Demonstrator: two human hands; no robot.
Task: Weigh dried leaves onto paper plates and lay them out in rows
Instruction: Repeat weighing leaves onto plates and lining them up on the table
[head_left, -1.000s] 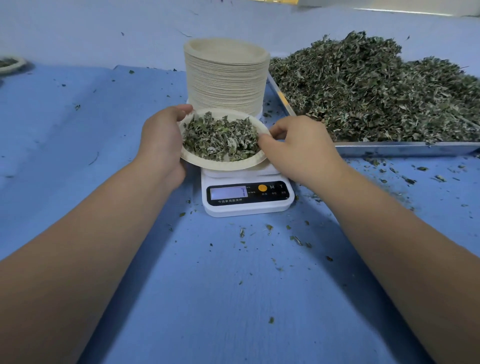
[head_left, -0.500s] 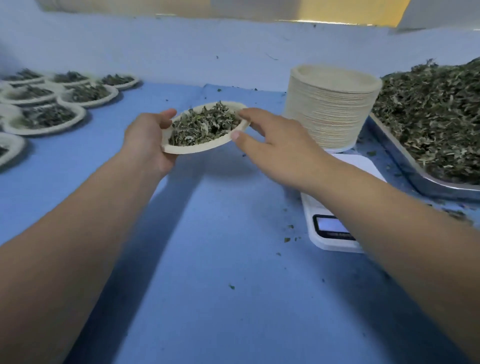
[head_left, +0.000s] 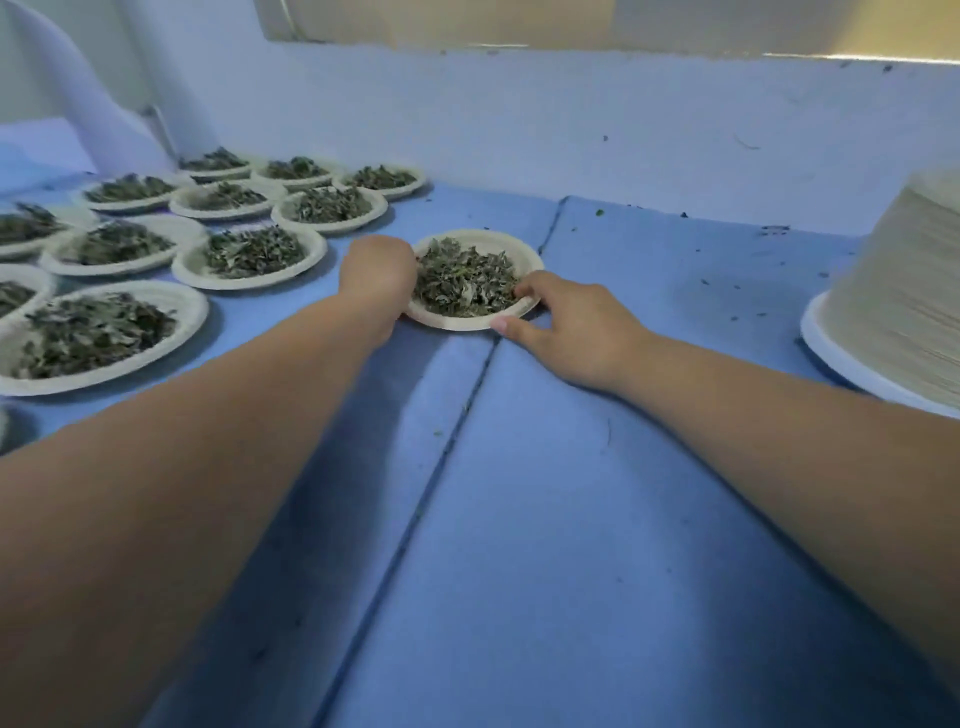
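A paper plate (head_left: 511, 249) filled with dried leaves (head_left: 462, 278) sits low on the blue cloth, just right of the rows of filled plates. My left hand (head_left: 376, 283) grips its left rim. My right hand (head_left: 566, 325) pinches its right rim, thumb under the near edge and fingers on the leaves' side. Whether the plate fully rests on the cloth I cannot tell.
Several filled plates (head_left: 249, 257) lie in rows at the left, reaching the back wall (head_left: 571, 130). A tall stack of empty paper plates (head_left: 904, 291) stands at the right edge. A seam in the blue cloth (head_left: 452, 431) runs toward me.
Both hands carried the filled plate off the scale, leftward and down to the cloth beside the rows. The scale and the leaf tray have left the view.
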